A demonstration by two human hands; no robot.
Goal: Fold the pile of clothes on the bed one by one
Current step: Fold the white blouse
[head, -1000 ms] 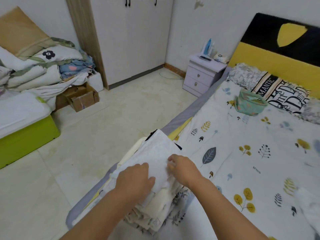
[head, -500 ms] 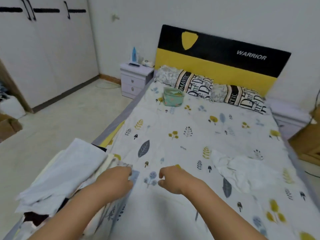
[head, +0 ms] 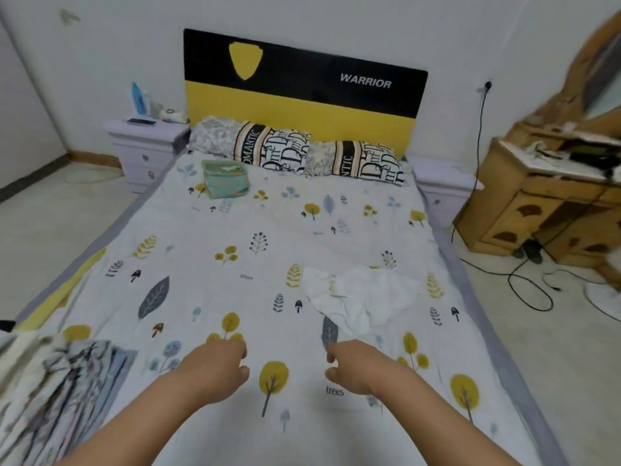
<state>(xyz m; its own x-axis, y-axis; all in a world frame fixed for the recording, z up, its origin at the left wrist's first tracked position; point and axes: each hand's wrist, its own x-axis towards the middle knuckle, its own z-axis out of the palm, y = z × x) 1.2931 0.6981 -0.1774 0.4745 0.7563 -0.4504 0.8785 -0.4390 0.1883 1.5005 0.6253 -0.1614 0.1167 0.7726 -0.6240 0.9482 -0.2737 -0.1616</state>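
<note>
Fingers (head: 243, 353) of the left hand (head: 215, 371) are seen loosely curled with nothing between them, and those of the right hand (head: 356, 368) are curled in the same loose way, also without a hold on anything; both hands are held just above the near middle of the bed (head: 235, 237), apart from each other. From this pose it is judged that a fresh garment is about to be reached for. A crumpled white garment (head: 363, 297) is left unfolded on the sheet, far and right of the right hand and near it, and it is taken to be the next piece. At the near left edge a blurred stack of clothes (head: 57, 391) is seen, printed cloth uppermost; whether it is folded cannot be told from the blur. A small green fabric box (head: 225, 179) is set at the far left of the bed, just in front of the pillows (head: 302, 153); a patterned cloth appears to lie in its open top, though its contents cannot be made out.
</note>
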